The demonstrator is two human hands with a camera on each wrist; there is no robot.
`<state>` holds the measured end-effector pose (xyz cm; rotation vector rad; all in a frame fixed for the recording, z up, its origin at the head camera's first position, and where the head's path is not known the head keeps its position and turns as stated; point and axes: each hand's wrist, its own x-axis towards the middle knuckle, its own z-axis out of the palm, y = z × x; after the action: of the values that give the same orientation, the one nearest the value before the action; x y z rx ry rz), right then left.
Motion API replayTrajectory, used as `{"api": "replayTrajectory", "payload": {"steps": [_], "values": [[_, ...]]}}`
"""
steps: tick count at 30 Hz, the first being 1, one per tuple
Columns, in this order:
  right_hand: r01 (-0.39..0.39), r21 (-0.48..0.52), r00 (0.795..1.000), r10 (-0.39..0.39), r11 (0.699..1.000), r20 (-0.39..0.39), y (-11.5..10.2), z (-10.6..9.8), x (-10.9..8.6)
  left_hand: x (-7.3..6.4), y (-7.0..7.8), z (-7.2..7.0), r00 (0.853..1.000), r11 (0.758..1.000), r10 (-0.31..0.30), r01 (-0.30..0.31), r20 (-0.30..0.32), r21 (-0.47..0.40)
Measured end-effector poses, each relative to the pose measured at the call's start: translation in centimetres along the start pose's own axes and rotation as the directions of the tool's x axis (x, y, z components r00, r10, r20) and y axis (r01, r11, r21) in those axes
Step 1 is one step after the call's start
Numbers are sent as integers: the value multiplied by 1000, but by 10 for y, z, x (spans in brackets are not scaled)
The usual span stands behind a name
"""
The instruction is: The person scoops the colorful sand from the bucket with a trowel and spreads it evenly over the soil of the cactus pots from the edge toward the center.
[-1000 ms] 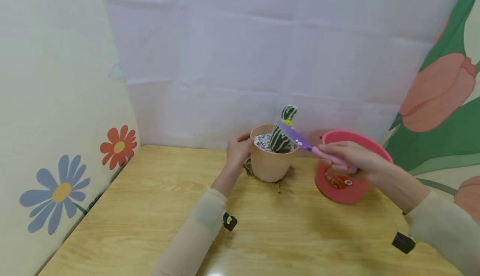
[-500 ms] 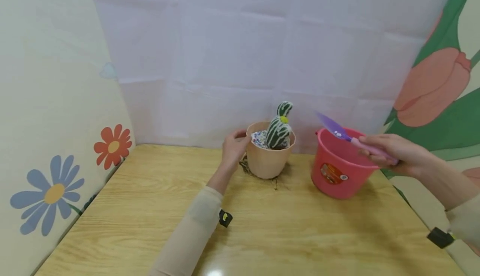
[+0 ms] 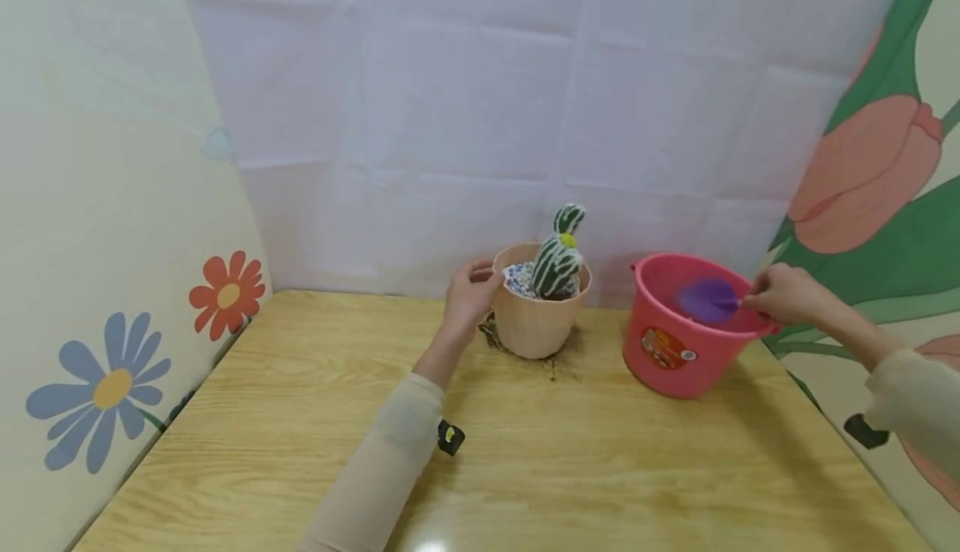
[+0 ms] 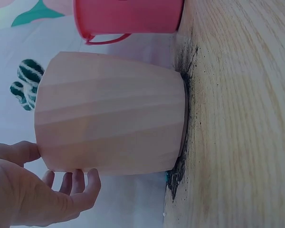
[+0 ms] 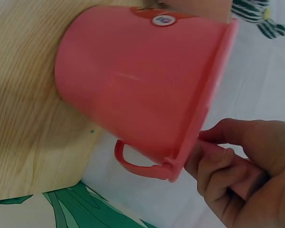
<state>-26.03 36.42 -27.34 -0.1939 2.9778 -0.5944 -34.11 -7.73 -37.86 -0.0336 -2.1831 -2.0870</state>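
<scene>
My left hand [image 3: 468, 298] holds the rim of a peach flowerpot [image 3: 534, 328] from its left side. In the left wrist view, the thumb lies at the pot's rim and the curled fingers touch its side. A green-and-white knitted cactus [image 3: 557, 268] with a yellow flower leans in the pot, among small white and blue pebbles [image 3: 519, 277]. My right hand [image 3: 787, 295] grips the pink handle [image 5: 237, 173] of a trowel at the right rim of a pink bucket [image 3: 675, 360]. The trowel's purple blade [image 3: 707, 300] dips inside the bucket; the bucket's contents are hidden.
Dark soil crumbs [image 4: 178, 178] lie on the wooden table [image 3: 540, 460] around the pot's base. A white cloth [image 3: 420, 118] hangs behind. Flower-patterned walls stand on both sides. A loop handle [image 5: 142, 168] sticks out from the bucket's rim.
My right hand has carried the trowel from beside the cactus rightwards, then lowered its blade into the bucket. My left hand has stayed on the pot. The view shifted slightly.
</scene>
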Motion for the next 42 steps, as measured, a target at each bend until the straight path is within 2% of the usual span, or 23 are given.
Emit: {"api": "replayTrajectory", "payload": {"steps": [4,7,11,18,23,28,35,38,42], "values": [[7,-108,1000,-9,994,-23,0,4,11,1,1,-3,1000,1000,-13,14,18,-20],[3,-203,998,-16,979,-62,-2,8,14,0,2,-3,999,999,-22,22,31,-26],[-8,-347,993,-32,938,-110,-6,17,21,-2,4,-6,999,999,-32,33,34,-37],[-29,-473,996,-12,881,-84,-5,27,23,-5,13,-4,995,996,-71,74,66,-53],[21,-500,994,-70,866,-80,-8,29,25,-6,22,-3,993,993,-90,95,76,-64],[55,-468,994,-91,882,-55,-9,31,28,-5,29,-4,994,993,-71,78,77,-86],[77,-421,995,-95,904,-20,-9,39,34,-9,36,-3,998,996,-10,16,68,-93],[84,-420,995,-100,904,-17,-9,40,35,-14,41,-2,994,996,42,-34,102,-81],[88,-427,994,-109,900,-25,-11,43,38,-23,49,1,975,991,114,-99,191,-85]]}}
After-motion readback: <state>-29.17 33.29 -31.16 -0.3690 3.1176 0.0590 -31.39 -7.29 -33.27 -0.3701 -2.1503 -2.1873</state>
